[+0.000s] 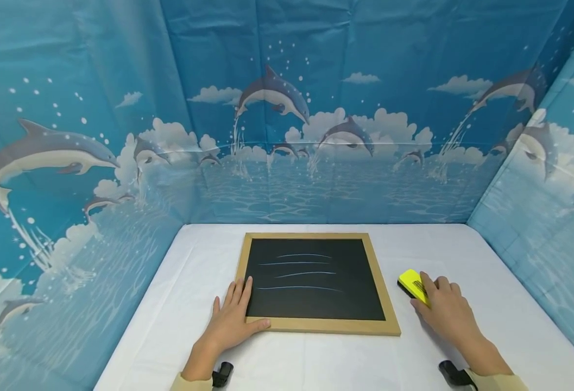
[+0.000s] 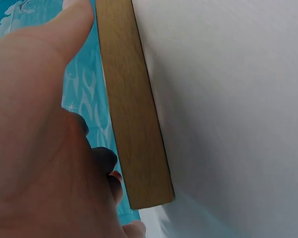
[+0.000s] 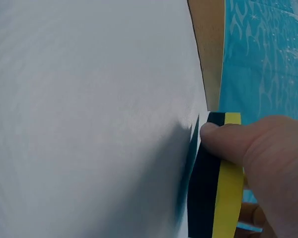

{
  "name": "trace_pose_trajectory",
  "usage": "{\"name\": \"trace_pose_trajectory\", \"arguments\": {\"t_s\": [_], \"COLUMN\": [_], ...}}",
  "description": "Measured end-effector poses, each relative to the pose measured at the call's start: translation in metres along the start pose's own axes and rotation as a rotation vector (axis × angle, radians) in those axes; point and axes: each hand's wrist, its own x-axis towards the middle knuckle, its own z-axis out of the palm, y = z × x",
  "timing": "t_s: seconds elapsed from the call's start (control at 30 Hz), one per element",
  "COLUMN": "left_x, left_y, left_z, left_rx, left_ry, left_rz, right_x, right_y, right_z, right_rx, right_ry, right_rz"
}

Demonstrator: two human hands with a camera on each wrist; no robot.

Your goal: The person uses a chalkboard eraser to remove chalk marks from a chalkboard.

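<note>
A wood-framed blackboard [image 1: 316, 305] lies flat on the white table, with several thin blue-white chalk lines across its dark surface. My left hand [image 1: 232, 321] rests on the board's lower left corner, fingers spread along the left side and thumb on the bottom frame. In the left wrist view, the wooden frame [image 2: 131, 109] runs beside the thumb. To the right of the board, my right hand [image 1: 445, 309] grips a yellow and black chalkboard eraser [image 1: 415, 283]. The right wrist view shows the thumb on the black side of the eraser [image 3: 203, 193], close over the white cloth.
White cloth covers the table [image 1: 433, 244]. Blue curtains [image 1: 287, 184] printed with dolphins and clouds stand at the back and on both sides. A black wrist camera [image 1: 223, 374] sits at the left wrist, another black device [image 1: 453, 373] at the right.
</note>
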Motion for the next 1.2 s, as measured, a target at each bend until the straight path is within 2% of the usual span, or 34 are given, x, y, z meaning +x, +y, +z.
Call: {"name": "trace_pose_trajectory", "arguments": {"t_s": [0.23, 0.53, 0.8, 1.2], "left_x": [-0.001, -0.002, 0.000, 0.003], "left_y": [0.001, 0.001, -0.006, -0.006], "left_z": [0.000, -0.004, -0.002, -0.005], "left_rx": [-0.050, -0.017, -0.007, -0.004], "left_ry": [0.005, -0.023, -0.049, -0.091], "left_rz": [0.032, -0.025, -0.065, -0.069], "right_x": [0.003, 0.007, 0.011, 0.016], "right_y": [-0.011, -0.031, -0.049, -0.070], "right_z": [-0.005, -0.011, -0.012, -0.009], "right_rx": [0.061, 0.076, 0.078, 0.054], "right_ry": [0.034, 0.025, 0.017, -0.021], "right_rz": [-0.041, -0.091, -0.191, -0.320]}}
